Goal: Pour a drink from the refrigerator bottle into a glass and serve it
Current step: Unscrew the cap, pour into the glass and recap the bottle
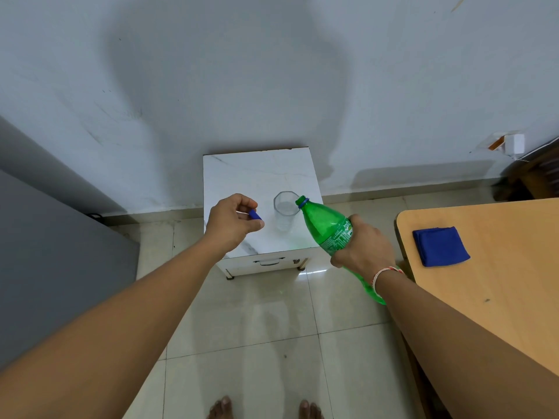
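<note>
A clear glass (285,213) stands on the white marble-top cabinet (257,173). My right hand (364,246) grips a green plastic bottle (325,226) around its labelled middle and tilts it, with the open mouth at the glass's right rim. A little clear liquid shows in the glass. My left hand (233,222) hovers just left of the glass and pinches the blue bottle cap (255,215) between thumb and fingers. The bottle's lower end is partly hidden behind my right wrist.
A wooden table (499,282) with a folded blue cloth (440,245) stands at the right. A grey appliance (54,252) fills the left side. The wall is close behind the cabinet. My bare feet (263,408) stand on the tiled floor.
</note>
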